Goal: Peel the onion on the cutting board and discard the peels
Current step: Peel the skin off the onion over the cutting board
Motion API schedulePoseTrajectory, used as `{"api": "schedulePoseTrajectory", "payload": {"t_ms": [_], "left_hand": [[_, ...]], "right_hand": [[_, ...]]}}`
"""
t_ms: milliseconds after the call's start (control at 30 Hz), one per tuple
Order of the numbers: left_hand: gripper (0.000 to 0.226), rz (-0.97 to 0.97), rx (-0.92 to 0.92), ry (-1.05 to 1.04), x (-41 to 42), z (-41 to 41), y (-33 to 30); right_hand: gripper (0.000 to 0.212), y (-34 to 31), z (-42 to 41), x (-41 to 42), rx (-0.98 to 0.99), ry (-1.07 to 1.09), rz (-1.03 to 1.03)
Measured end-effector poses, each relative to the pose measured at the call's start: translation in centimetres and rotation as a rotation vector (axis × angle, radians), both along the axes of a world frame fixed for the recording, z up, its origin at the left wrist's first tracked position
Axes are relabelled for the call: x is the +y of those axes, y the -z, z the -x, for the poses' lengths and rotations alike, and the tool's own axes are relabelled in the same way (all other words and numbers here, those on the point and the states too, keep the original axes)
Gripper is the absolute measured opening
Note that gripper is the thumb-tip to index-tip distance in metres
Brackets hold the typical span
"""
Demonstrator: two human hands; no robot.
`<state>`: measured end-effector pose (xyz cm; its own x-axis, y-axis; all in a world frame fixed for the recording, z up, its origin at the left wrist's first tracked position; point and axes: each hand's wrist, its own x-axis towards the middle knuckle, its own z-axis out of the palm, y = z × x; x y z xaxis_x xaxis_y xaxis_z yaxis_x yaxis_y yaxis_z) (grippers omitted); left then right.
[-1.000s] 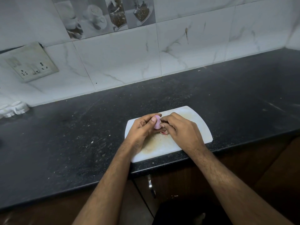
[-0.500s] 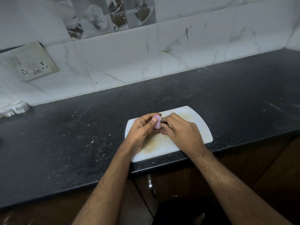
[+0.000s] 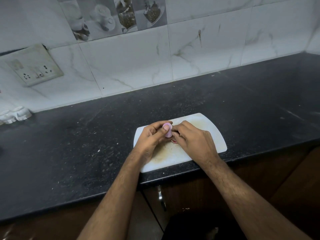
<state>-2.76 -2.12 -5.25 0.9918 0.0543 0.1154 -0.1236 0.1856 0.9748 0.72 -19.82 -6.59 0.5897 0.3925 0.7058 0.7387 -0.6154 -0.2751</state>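
Mostly hidden, the onion (image 3: 168,130) sits between left hand (image 3: 152,137) and right hand (image 3: 194,141)

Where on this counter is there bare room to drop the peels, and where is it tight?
Bare black counter lies right of the cutting board toward the corner, and also between the board and the white holder at far left. The board's middle is crowded: left hand and right hand meet at the onion.
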Motion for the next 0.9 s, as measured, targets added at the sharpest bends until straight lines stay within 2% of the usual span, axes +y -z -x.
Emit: {"api": "schedulePoseTrajectory", "payload": {"t_ms": [467,567,633,800,900], "left_hand": [[0.033,0.028,0.055,0.005,0.01,-0.16,-0.27],[0.034,0.049,0.075,-0.016,0.05,-0.2,-0.32],[0.033,0.043,0.079,-0.023,0.0,-0.23,-0.31],[0.032,-0.005,0.045,-0.004,0.18,-0.3,-0.15],[0.032,-0.006,0.025,0.016,0.09,-0.15,-0.14]], "right_hand": [[0.011,-0.87,0.31,0.02,0.137,0.089,-0.06],[0.02,-0.8,0.06,0.16,0.22,0.122,0.017],[0.03,-0.66,0.05,0.32,0.208,0.126,0.05],[0.029,-0.94,0.29,0.03,0.154,-0.017,-0.061],[0.021,-0.91,0.27,0.0,0.108,-0.071,-0.02]]}}
